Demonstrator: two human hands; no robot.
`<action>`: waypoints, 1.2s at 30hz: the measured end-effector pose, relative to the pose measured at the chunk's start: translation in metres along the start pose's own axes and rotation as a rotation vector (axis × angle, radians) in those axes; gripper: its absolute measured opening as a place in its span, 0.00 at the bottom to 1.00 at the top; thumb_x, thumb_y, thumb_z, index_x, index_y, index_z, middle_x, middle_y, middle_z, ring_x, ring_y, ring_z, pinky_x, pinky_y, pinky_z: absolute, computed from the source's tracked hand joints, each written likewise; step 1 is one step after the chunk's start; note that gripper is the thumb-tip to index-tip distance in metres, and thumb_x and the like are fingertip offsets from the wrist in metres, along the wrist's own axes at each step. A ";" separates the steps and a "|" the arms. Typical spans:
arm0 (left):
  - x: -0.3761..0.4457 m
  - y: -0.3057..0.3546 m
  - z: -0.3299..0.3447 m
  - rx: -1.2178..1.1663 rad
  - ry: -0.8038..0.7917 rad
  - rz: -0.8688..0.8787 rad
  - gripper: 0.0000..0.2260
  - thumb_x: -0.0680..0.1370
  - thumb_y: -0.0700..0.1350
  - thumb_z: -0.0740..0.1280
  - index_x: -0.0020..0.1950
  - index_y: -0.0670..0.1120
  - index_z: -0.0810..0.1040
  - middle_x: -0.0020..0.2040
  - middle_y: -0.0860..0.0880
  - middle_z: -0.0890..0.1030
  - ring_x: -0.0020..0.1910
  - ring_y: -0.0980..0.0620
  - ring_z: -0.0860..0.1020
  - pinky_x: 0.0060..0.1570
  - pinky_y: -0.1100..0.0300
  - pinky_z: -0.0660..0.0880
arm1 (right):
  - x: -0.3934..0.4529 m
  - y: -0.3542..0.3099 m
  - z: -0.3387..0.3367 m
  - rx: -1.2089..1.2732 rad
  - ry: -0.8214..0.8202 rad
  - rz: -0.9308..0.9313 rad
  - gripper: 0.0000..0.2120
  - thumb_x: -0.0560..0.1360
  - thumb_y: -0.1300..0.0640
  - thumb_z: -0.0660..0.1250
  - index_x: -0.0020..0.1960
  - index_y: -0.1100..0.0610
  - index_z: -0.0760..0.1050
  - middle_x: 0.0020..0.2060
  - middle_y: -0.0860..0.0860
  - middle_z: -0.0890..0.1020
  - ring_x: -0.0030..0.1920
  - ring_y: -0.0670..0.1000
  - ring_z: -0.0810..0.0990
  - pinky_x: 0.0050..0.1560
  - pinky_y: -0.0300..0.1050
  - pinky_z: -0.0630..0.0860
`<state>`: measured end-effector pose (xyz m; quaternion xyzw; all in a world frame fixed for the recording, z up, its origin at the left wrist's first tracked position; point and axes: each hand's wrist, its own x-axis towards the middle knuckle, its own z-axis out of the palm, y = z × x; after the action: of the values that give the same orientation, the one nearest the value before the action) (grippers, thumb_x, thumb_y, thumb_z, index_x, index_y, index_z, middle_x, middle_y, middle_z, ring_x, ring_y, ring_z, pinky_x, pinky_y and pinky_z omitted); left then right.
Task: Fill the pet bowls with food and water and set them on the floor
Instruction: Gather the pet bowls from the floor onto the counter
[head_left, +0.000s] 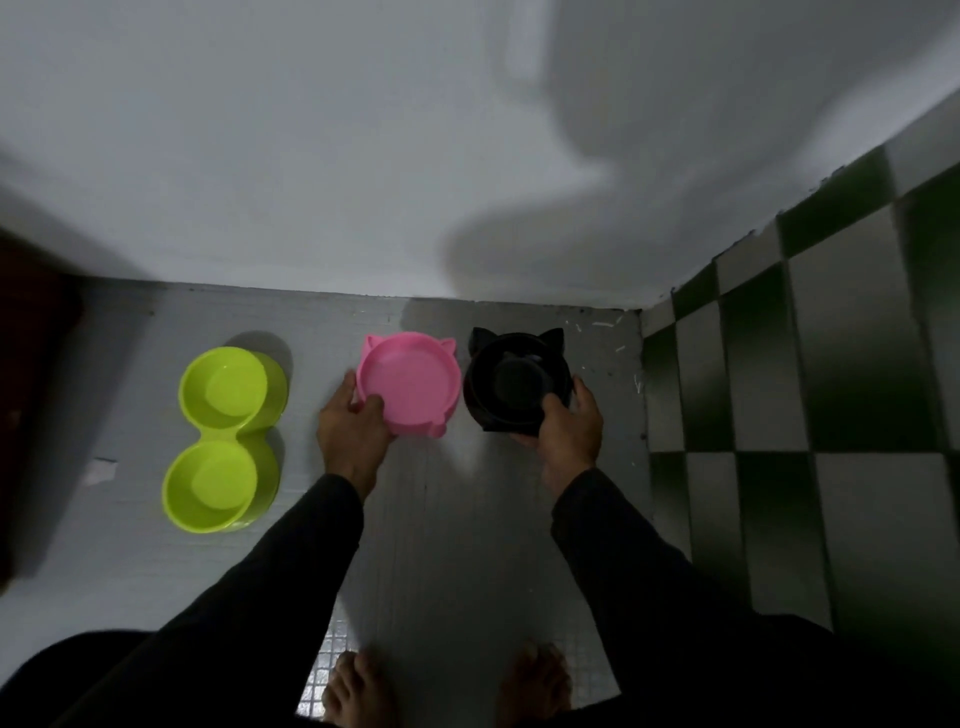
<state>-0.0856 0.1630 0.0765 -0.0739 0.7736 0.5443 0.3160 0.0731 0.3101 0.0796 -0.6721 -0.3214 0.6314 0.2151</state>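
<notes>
Bare feet (358, 691) nearest, left hand (353, 421) fingers gripping pink bowl (410, 382) rim, right hand (569, 421) gripping black bowl (514, 384)

Green-white checkered tiles (810, 364) right; dark, perhaps wooden furniture (31, 415) left; pale wall (311, 156) behind.

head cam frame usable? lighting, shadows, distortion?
Head view: dim overall; the person's shadow falls on the wall; black bowl interior is barely readable; pink bowl and green double bowl are clear; wide-angle bends the wall edges; slight glare on the floor.
</notes>
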 end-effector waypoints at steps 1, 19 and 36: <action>-0.008 0.010 -0.002 -0.037 0.004 -0.004 0.24 0.79 0.36 0.63 0.73 0.54 0.75 0.51 0.57 0.80 0.54 0.43 0.81 0.45 0.44 0.84 | -0.009 -0.008 -0.002 -0.016 -0.001 -0.010 0.31 0.79 0.63 0.67 0.79 0.46 0.64 0.73 0.51 0.72 0.65 0.59 0.77 0.45 0.56 0.85; -0.211 0.249 -0.092 -0.279 0.007 -0.069 0.23 0.78 0.33 0.62 0.71 0.48 0.78 0.57 0.49 0.80 0.58 0.41 0.80 0.40 0.49 0.84 | -0.263 -0.213 -0.056 0.058 -0.078 0.032 0.31 0.78 0.66 0.67 0.75 0.42 0.69 0.71 0.54 0.73 0.63 0.60 0.78 0.45 0.61 0.85; -0.390 0.470 -0.154 -0.413 -0.010 0.055 0.26 0.78 0.35 0.68 0.75 0.51 0.74 0.61 0.46 0.80 0.53 0.43 0.84 0.38 0.50 0.84 | -0.488 -0.406 -0.107 0.228 -0.162 -0.164 0.31 0.74 0.66 0.68 0.73 0.44 0.72 0.62 0.50 0.79 0.57 0.57 0.83 0.43 0.57 0.85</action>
<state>-0.0557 0.1223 0.7042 -0.1132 0.6458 0.7001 0.2828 0.1153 0.2640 0.7205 -0.5618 -0.3176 0.6963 0.3141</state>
